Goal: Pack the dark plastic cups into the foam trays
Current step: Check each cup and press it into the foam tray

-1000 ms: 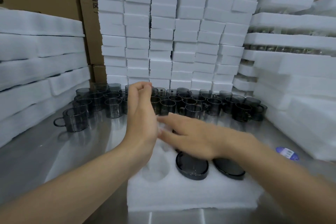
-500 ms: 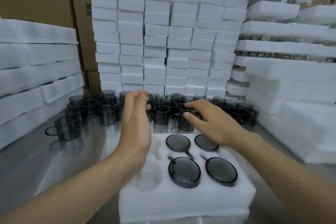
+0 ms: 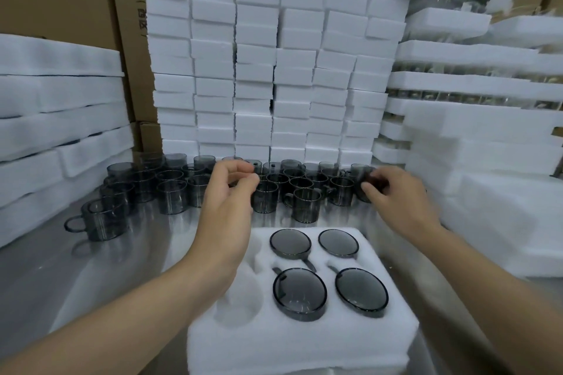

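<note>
— At the near edge of the steel table (image 3: 91, 283), why do we keep the foam tray (image 3: 304, 341) under our wrists?
— So each carry is short; the loose cups (image 3: 304, 204) stand upright in rows just behind it.
— And our hands?
— Our right hand (image 3: 399, 195) curls its fingers round the end cup (image 3: 364, 181) on the right; our left hand (image 3: 227, 201) hovers half-curled over the middle rows, holding nothing.
— The cups themselves?
— Smoky, see-through, loop-handled. Four packed cups (image 3: 300, 294) sit upside down in the tray; its two left pockets (image 3: 240, 298) wait empty.

Four cups (image 3: 300, 294), two empty pockets (image 3: 240, 298), one foam tray (image 3: 304, 344), two hands (image 3: 227, 201) (image 3: 399, 198)
</note>
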